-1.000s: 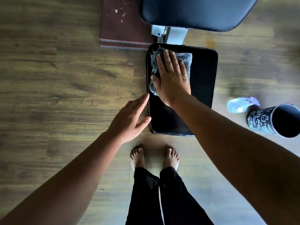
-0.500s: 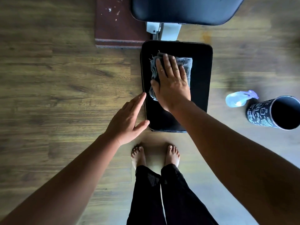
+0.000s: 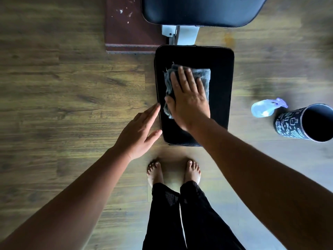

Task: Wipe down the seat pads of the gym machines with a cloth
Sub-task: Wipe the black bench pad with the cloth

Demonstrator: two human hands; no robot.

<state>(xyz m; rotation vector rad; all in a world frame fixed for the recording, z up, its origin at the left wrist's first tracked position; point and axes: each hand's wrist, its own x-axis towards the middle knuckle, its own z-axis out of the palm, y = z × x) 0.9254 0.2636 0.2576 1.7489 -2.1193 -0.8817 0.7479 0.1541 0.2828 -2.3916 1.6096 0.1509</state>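
Note:
A black rectangular seat pad [image 3: 220, 73] lies below me, in front of my bare feet. On it is a folded grey cloth [image 3: 204, 73]. My right hand [image 3: 188, 98] lies flat on the cloth with fingers spread, pressing it onto the pad. My left hand [image 3: 137, 134] rests open at the pad's left edge, fingertips touching the side, holding nothing. A larger black back pad [image 3: 201, 11] sits beyond, joined by a white metal bracket [image 3: 182, 36].
A clear spray bottle [image 3: 264, 108] lies on the wooden floor right of the pad, beside a dark patterned cylinder [image 3: 295, 126] with an open top. A reddish-brown mat [image 3: 126, 27] lies at the back left. My bare feet [image 3: 173, 171] stand just before the pad.
My right hand has slid the cloth back along the pad toward me, from its far end to its middle. My left hand stays at the pad's left edge.

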